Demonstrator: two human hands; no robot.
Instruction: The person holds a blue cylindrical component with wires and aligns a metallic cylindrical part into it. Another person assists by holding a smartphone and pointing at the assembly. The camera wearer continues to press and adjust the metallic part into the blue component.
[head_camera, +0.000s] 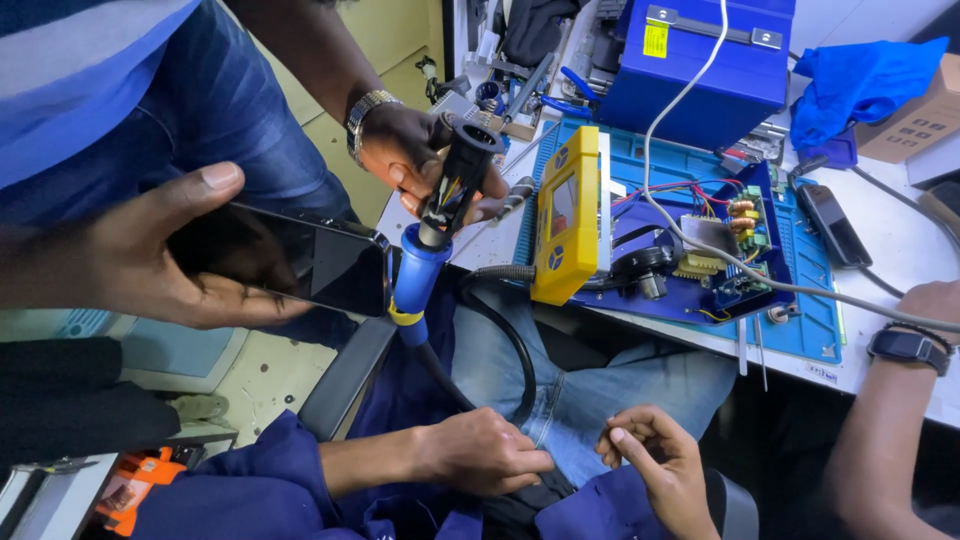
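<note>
My left hand (482, 452) rests on my lap in a blue sleeve, its fingers closed around the black cable (440, 372). That cable runs up to a blue-handled tool (418, 270) with a black barrel. Another person's hand (400, 150), wearing a metal watch, holds the barrel's top end above the table edge. My right hand (652, 462) lies beside my left on my jeans, its fingers loosely curled and holding nothing. From the left, a second person's hand (130, 255) holds a dark phone (300, 262) flat.
On the white table lies a blue mat (815, 325) with an opened yellow-fronted device (565, 215) and its circuit board (735, 250). Behind them are a blue box (700, 60), a blue cloth (860, 80) and a cardboard box (915, 120). A third person's forearm with a black wrist device (908, 348) rests at the right.
</note>
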